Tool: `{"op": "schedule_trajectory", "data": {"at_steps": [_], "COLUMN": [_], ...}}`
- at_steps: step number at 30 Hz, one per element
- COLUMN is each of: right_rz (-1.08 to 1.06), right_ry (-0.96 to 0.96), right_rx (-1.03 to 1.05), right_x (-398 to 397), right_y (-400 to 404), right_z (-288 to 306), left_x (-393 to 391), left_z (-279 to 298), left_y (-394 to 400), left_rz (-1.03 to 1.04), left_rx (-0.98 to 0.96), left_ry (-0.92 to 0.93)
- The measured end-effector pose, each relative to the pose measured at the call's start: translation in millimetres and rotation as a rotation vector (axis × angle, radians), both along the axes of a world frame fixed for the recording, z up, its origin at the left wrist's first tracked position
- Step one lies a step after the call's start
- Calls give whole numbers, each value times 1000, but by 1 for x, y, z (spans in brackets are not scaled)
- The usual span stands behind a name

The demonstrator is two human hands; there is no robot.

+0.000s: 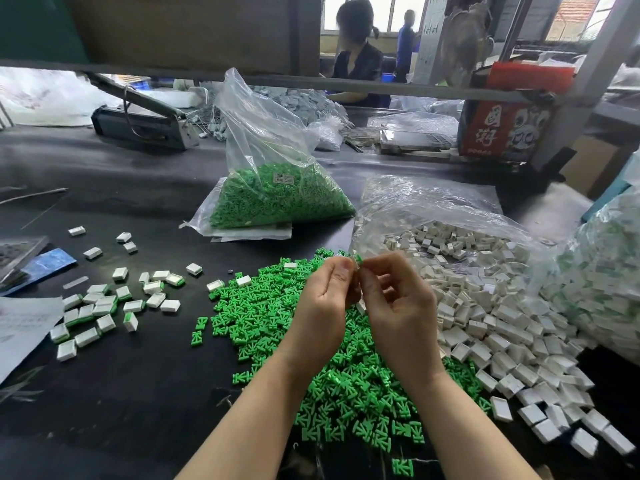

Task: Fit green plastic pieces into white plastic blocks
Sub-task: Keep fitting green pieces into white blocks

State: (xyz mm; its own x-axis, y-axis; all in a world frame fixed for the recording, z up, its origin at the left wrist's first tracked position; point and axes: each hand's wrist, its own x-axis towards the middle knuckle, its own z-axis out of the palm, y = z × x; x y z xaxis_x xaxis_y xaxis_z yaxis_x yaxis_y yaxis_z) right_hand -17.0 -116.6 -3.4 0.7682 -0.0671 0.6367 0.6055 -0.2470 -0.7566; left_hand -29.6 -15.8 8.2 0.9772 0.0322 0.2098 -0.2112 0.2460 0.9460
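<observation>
My left hand (325, 299) and my right hand (398, 299) meet above a heap of loose green pieces (311, 341) on the black table. Between their fingertips sits a small green piece (358, 259), pinched together with what looks like a white block, mostly hidden by my fingers. To the right spreads a heap of white blocks (502, 327), spilling from a clear bag. At the left lie several white blocks with green pieces fitted in them (100, 310).
A clear bag of green pieces (277, 199) stands behind the heap. Another full bag (602, 289) sits at the right edge. Papers (24, 323) lie at the left edge. A metal frame bar (311, 79) crosses the far side, with a person seated beyond it.
</observation>
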Motion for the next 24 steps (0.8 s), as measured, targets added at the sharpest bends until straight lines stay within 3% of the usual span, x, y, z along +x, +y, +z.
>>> {"op": "schedule_trajectory", "data": {"at_steps": [3, 9, 24], "right_rz": [-104, -152, 57], "right_ry": [-76, -113, 127], "right_rx": [-114, -43, 246], "right_x": [-2, -5, -6], "right_y": [2, 5, 4], "right_z": [0, 2, 6], "left_x": [0, 0, 1], "left_z": [0, -1, -1], "left_y": [0, -4, -2], "left_rz": [-2, 31, 19], "left_rx": [-26, -54, -45], "left_ry": [6, -1, -73]}}
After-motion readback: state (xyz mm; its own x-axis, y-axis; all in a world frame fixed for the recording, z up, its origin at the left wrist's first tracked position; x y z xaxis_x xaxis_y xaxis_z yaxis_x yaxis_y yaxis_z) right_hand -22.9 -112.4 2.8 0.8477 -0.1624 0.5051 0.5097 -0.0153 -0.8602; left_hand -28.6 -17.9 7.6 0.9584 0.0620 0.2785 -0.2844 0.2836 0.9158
